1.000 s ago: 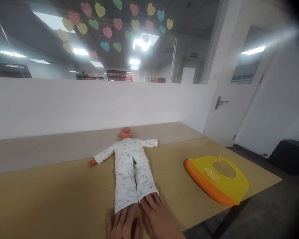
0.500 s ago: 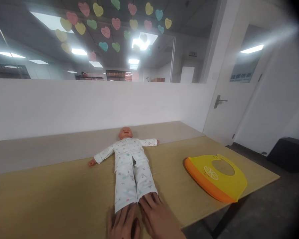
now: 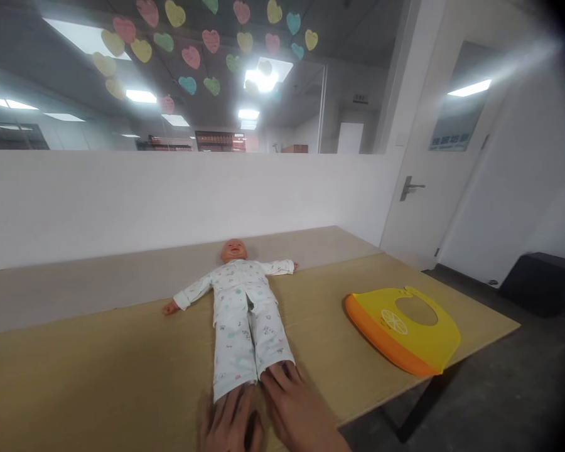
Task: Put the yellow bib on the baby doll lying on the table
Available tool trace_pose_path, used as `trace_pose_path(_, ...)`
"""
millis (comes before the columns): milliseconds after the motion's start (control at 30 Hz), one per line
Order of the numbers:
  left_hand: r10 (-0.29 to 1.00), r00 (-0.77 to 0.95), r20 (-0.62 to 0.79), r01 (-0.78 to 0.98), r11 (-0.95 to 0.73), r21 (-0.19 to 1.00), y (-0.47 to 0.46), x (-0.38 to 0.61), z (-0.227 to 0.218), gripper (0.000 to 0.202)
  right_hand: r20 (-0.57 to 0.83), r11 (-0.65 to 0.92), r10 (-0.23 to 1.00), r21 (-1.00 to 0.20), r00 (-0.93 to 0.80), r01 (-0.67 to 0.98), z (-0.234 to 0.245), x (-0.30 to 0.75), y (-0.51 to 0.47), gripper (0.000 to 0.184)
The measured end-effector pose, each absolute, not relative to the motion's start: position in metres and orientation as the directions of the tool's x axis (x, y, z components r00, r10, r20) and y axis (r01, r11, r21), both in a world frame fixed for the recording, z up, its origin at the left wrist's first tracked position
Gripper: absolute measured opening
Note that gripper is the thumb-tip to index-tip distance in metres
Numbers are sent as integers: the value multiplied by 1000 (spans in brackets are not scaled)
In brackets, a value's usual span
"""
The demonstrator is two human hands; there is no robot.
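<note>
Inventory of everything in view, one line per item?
doll: 1, peach, on its back on table
pajamas: 1, white printed, on doll
bib: 1, yellow with orange rim, on table right of doll
table: 1, tan, under doll and bib
paper hearts: many, pastel, on glass above wall
door: 1, white, far right
black box: 1, black, on floor at right
left hand: 1, on left pajama cuff
right hand: 1, on right pajama cuff

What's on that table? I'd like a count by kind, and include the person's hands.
Baby doll in white pajamas: 1
Yellow-and-orange bib: 1
Left hand: 1
Right hand: 1
Total: 4
</note>
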State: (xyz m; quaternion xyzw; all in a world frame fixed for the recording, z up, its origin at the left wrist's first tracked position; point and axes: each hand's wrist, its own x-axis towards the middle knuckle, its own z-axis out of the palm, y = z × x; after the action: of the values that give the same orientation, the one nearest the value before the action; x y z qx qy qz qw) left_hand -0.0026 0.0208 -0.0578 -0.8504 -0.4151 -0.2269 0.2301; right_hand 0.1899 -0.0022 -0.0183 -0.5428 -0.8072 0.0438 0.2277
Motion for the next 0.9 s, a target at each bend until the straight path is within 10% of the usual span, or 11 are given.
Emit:
trace_pose_path(300,452,541,709,763,-618,-189,27,6,-28,29,369,418,881,-311,-297,854,-22,188,-1,32)
trace_pose_path(667,626,435,647,743,-655,135,55,50,-4,29,443,460,831,-206,-337,864,-44,191,6,33)
trace_pose_path(900,578,438,688,701,-699,141,54,39,-14,25,429,474,833,-225,-351,851,-35,193,3,37)
